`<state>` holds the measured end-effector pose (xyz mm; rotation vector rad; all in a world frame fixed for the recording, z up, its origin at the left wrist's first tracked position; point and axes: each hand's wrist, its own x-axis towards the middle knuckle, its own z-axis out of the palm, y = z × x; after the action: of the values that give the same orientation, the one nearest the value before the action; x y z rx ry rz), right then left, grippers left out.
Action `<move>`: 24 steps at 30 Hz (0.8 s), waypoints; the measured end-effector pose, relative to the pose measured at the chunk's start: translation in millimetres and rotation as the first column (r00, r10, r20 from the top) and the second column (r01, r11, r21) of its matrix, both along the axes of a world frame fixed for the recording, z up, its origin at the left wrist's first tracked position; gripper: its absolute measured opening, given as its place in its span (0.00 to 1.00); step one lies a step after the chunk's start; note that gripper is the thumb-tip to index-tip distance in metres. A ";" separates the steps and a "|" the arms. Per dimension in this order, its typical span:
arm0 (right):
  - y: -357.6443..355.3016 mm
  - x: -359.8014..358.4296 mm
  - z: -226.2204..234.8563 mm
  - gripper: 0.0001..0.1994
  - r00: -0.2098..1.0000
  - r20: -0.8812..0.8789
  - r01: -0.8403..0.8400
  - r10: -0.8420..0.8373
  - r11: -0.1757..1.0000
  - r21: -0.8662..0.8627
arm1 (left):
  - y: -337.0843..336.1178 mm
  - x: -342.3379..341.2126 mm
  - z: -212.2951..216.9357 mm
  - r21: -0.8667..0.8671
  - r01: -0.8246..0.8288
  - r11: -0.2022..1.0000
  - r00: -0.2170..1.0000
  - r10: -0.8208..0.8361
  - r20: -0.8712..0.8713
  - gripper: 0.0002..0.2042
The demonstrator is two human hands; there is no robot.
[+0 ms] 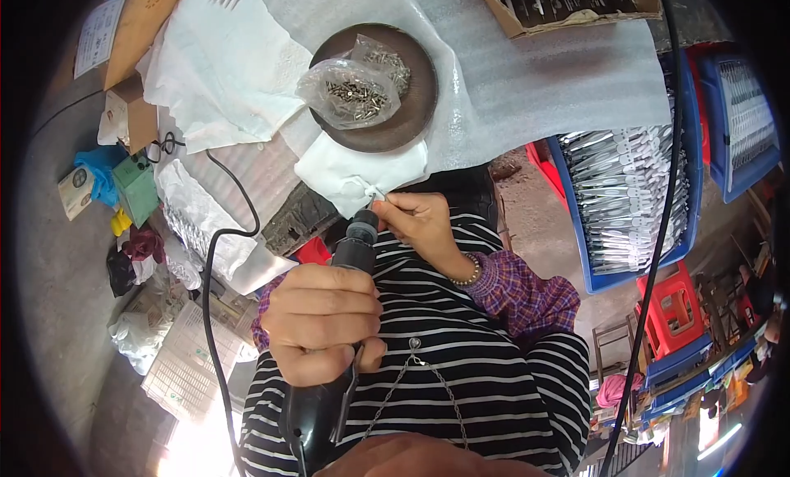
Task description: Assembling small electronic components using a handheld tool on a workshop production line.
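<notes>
White foam sheeting [559, 82] is covering the bench beyond the grip. Left hand [321, 321] is clamping a black corded rotary tool [329, 370]; right hand [420, 222] is pinching a small metal piece [377, 197] at its tip. A slip there could nick fingers. Clear plastic bags of screws [350, 90] are lying further ahead on a round brown dish [415, 107].

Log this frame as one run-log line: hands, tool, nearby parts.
left hand: grips black corded rotary tool | right hand: pinches small metal piece at tool tip | nearby: round brown dish with clear bags of small metal parts
</notes>
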<state>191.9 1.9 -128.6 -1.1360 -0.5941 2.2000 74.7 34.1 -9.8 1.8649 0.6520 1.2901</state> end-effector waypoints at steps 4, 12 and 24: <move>0.3 -0.7 -0.7 0.13 1.000 0.030 0.001 0.000 1.000 -0.014 | -0.1 -4.5 -2.7 0.017 -0.007 1.000 0.999 0.006 0.052 0.16; 1.2 0.5 5.1 0.16 0.996 0.086 -0.013 0.012 1.000 0.013 | -2.7 -16.2 -2.9 0.051 -0.017 0.999 0.997 0.013 0.080 0.20; 51.5 0.9 99.7 0.08 0.901 0.244 -0.434 0.359 0.758 0.487 | -70.4 -113.5 32.9 0.085 -0.250 0.965 0.856 0.179 0.484 0.20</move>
<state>192.8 53.4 -28.9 -0.9126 -1.5274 2.0782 -38.8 -36.3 23.1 1.5196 0.5194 1.9054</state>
